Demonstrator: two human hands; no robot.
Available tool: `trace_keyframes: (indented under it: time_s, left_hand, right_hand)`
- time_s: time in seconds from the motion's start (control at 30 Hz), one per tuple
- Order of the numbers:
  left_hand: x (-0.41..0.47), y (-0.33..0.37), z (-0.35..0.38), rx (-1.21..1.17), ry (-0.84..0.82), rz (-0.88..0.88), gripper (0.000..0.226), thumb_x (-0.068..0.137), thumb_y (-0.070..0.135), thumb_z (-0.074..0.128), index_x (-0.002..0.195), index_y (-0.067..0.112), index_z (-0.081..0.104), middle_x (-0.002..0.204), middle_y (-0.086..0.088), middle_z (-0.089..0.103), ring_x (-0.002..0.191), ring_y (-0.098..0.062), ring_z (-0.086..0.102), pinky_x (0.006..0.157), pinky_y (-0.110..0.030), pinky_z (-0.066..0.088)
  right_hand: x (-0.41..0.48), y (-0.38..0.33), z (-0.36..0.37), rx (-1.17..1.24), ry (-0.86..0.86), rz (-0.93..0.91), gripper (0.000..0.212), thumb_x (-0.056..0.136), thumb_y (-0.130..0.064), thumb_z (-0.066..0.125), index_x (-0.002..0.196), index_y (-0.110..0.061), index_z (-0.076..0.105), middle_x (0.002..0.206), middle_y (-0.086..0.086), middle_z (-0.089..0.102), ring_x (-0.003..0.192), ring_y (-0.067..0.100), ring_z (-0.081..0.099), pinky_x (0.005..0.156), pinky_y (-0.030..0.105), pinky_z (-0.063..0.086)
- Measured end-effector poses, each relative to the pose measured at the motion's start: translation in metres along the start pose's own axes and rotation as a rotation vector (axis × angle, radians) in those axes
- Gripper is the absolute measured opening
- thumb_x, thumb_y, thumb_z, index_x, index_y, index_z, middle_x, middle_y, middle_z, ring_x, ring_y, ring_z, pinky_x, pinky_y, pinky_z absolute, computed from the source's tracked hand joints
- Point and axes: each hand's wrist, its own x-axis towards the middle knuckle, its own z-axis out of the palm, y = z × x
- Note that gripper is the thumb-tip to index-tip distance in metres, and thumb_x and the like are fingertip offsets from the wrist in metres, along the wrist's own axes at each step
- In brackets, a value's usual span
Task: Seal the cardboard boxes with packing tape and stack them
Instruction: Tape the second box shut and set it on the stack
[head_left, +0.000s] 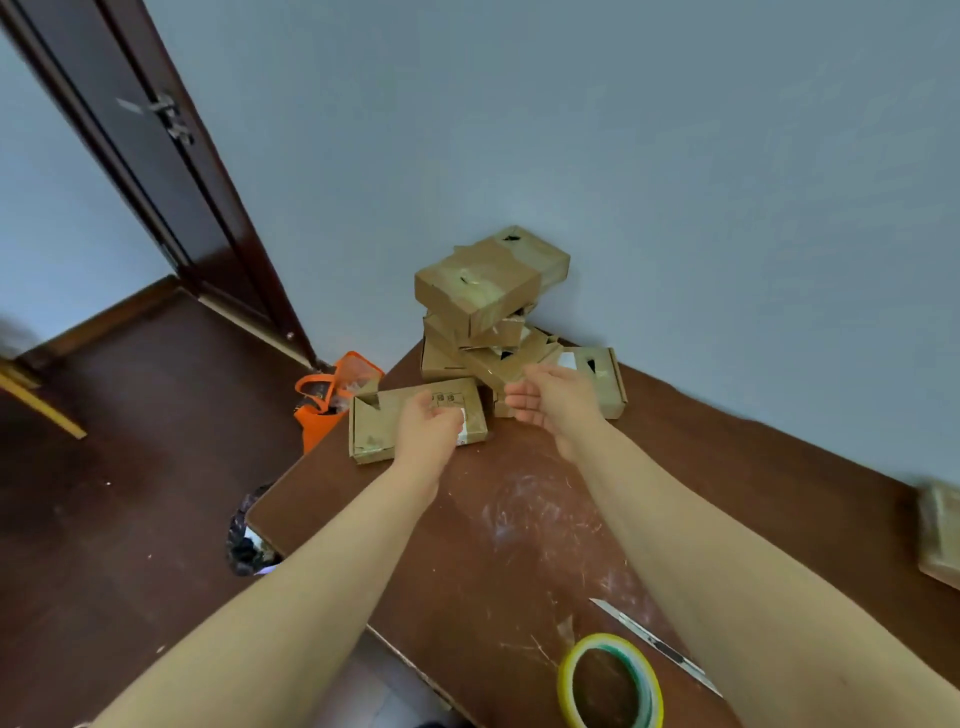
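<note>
Head: L hand (431, 428), R hand (553, 402) empty; 1 tape roll (567, 675)

Dim, flat light; wide-angle warp, blur at edges, soft shadows.

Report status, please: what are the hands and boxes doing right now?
Left hand and right hand open, holding nothing. Stack of brown cardboard boxes uneven, top box askew. Yellow-green tape roll and utility knife lie unused nearby.
</note>
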Motion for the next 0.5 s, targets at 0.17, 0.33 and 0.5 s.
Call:
trace_keyframes:
  time_s: [0.17,0.33,0.5]
  left_hand:
    - [0.017,0.008,-0.019,-0.036,0.035,-0.007,0.058,0.092,0.003,0.049,0.146,0.009,0.030,0.101,-0.005,0.055,0.112,-0.027,0.056,0.104,-0.042,0.042]
    - [0.046,0.020,-0.032,-0.007,-0.040,0.040,0.058,0.093,0.002,0.047,0.148,0.008,0.028,0.107,-0.004,0.055,0.099,-0.018,0.058,0.101,-0.039,0.046]
    - [0.074,0.036,-0.053,0.021,-0.123,0.069,0.059,0.093,0.002,0.047,0.148,0.008,0.027,0.121,-0.012,0.055,0.088,-0.012,0.058,0.080,-0.026,0.050]
  right_hand:
    - [0.037,-0.015,0.030,0.168,0.006,0.126,0.044,0.095,-0.019,0.057,0.132,0.002,0.044,0.097,0.016,0.059,0.081,0.022,0.062,0.073,0.030,0.054]
    - [0.066,-0.022,0.057,0.305,0.087,0.164,0.070,0.083,-0.034,0.073,0.137,-0.007,0.039,0.117,0.019,0.050,0.094,0.026,0.056,0.070,0.030,0.054]
    - [0.081,-0.024,0.089,0.438,0.121,0.136,0.057,0.081,-0.030,0.075,0.127,-0.008,0.050,0.118,0.013,0.058,0.096,0.028,0.061,0.081,0.036,0.054]
